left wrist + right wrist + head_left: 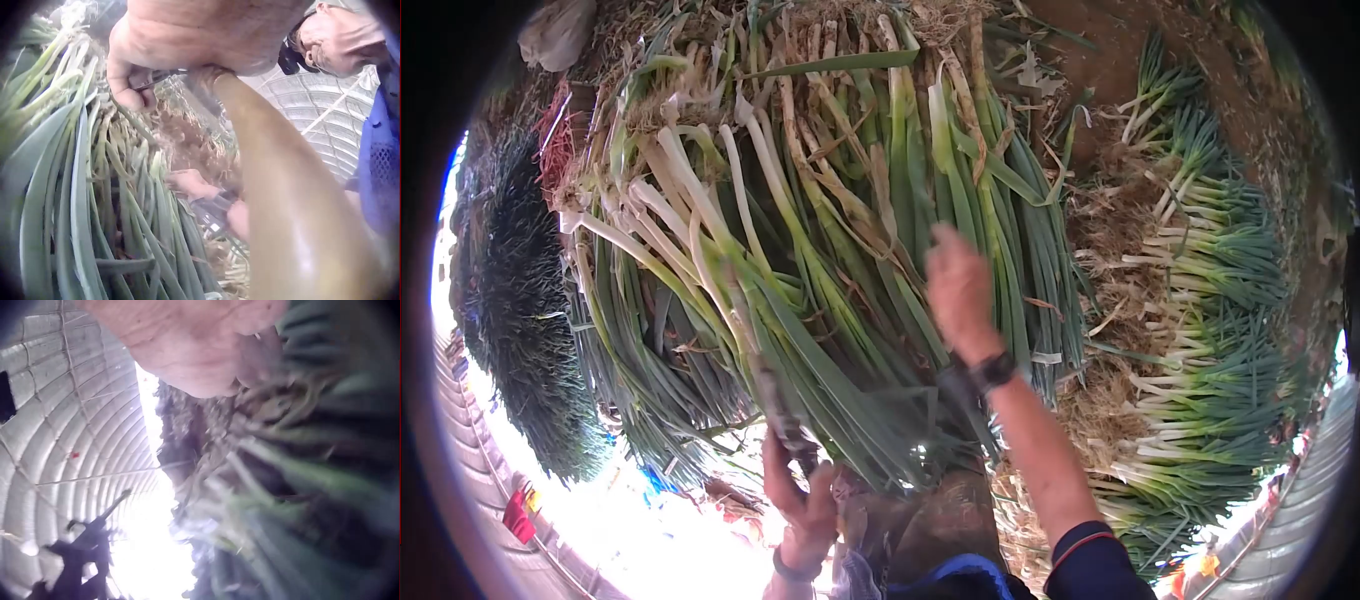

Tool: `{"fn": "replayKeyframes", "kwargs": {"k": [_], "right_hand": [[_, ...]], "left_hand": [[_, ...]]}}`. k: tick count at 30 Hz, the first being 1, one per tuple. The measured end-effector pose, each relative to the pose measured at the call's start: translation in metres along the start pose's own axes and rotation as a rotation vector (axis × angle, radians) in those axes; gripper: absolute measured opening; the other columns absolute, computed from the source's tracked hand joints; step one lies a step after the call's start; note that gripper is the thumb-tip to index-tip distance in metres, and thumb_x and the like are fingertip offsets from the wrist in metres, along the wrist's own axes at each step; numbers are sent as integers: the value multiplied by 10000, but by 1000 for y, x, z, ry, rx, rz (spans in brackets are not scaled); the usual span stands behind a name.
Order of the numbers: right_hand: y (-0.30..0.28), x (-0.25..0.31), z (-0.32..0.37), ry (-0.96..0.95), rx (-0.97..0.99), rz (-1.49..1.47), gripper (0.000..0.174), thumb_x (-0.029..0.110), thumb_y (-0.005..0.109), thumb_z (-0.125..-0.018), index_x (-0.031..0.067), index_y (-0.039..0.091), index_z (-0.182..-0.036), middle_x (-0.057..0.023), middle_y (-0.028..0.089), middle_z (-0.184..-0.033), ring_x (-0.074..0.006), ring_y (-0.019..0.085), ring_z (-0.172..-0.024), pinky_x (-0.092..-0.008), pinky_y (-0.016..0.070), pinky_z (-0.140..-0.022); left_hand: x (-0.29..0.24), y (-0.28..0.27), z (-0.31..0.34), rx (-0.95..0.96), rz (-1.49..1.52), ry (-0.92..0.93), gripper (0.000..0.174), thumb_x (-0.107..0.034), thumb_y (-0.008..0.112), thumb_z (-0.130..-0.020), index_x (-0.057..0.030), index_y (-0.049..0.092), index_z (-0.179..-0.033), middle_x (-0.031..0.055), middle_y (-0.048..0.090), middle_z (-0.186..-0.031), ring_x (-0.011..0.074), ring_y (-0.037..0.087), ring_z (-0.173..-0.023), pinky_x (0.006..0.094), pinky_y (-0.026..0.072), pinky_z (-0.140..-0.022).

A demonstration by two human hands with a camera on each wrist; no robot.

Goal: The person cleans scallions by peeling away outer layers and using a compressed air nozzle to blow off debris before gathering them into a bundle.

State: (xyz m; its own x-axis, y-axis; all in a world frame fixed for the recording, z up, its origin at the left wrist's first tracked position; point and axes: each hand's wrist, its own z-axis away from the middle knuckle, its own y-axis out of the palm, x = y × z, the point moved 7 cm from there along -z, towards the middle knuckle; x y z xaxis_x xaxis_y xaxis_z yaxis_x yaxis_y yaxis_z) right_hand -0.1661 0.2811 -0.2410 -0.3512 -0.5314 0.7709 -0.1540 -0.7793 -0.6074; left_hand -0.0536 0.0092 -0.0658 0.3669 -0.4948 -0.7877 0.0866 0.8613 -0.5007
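At near edge of the heap, left hand grips the leaf end of one leek, fingers curled round it. Beyond, right hand lies on the leek pile; its grip cannot be told. Farther right, second leek heap

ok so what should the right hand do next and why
Probably curl the right hand into the green onion pile to take one: it seems to lie flat on the leaves, gripping nothing, while the left hand grips a single stalk by its green end.
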Motion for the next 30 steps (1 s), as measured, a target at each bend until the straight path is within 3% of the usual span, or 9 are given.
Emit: {"fn": "replayKeyframes", "kwargs": {"k": [4,7,10,11,14,18,21,28,30], "right_hand": [[-23,-100,-62,-53,-62,398,431,133,641,-939,-21,577,-1337,-216,674,-1228,-417,632,-1124,-516,482,-985],[-9,-100,-81,-208,-148,856,459,83,617,-900,28,533,-1348,-185,639,-1262,-359,629,-1149,-585,428,-999],[4,-98,-85,106,37,631,474,58,613,-882,28,521,-1346,-215,614,-1310,-403,623,-1176,-558,454,-1019],[5,-104,-84,233,21,407,571,108,666,-841,24,489,-1377,-227,594,-1353,-443,623,-1169,-530,492,-989],[-4,-117,-91,294,79,206,594,195,724,-796,3,525,-1322,-262,618,-1295,-458,628,-1136,-515,512,-944],[0,-157,-65,358,461,120,501,268,762,-766,-23,613,-1147,-289,686,-1138,-458,652,-1092,-497,509,-951],[-41,-127,-31,316,532,284,474,273,752,-767,-32,612,-1101,-289,697,-1039,-459,671,-1018,-511,515,-886],[-130,-62,68,411,760,124,493,177,704,-838,-18,565,-1269,-178,690,-970,-290,687,-927,-421,544,-829],[-130,-44,103,480,790,-33,567,189,741,-877,-10,506,-1354,-181,689,-1081,-258,690,-974,-393,563,-877]], "left_hand": [[-1,37,7,220,-121,74,815,-124,658,-807,136,341,-1511,222,608,-1259,298,628,-1080,393,506,-937],[-16,55,4,350,-157,89,833,-175,716,-807,139,363,-1493,273,598,-1225,363,632,-1055,432,508,-920],[-21,68,6,426,-177,66,827,-182,733,-812,136,374,-1486,279,598,-1186,383,632,-1023,438,514,-890],[-37,73,5,471,-300,311,824,-193,750,-820,134,379,-1479,282,593,-1160,399,632,-997,442,520,-868],[-26,79,9,490,-236,120,830,-199,767,-826,135,377,-1478,280,596,-1161,401,635,-985,445,525,-858],[-25,87,10,526,-237,109,840,-208,786,-822,136,382,-1473,284,599,-1165,406,642,-995,445,529,-856],[-31,90,11,538,-232,165,837,-203,791,-827,134,381,-1474,288,602,-1166,409,655,-978,442,538,-830],[-42,92,31,658,-251,163,821,-214,774,-853,133,375,-1480,272,607,-1152,399,661,-920,447,544,-787],[-43,91,40,696,-231,114,820,-215,771,-854,133,375,-1482,267,608,-1141,399,651,-926,455,535,-802]]}}
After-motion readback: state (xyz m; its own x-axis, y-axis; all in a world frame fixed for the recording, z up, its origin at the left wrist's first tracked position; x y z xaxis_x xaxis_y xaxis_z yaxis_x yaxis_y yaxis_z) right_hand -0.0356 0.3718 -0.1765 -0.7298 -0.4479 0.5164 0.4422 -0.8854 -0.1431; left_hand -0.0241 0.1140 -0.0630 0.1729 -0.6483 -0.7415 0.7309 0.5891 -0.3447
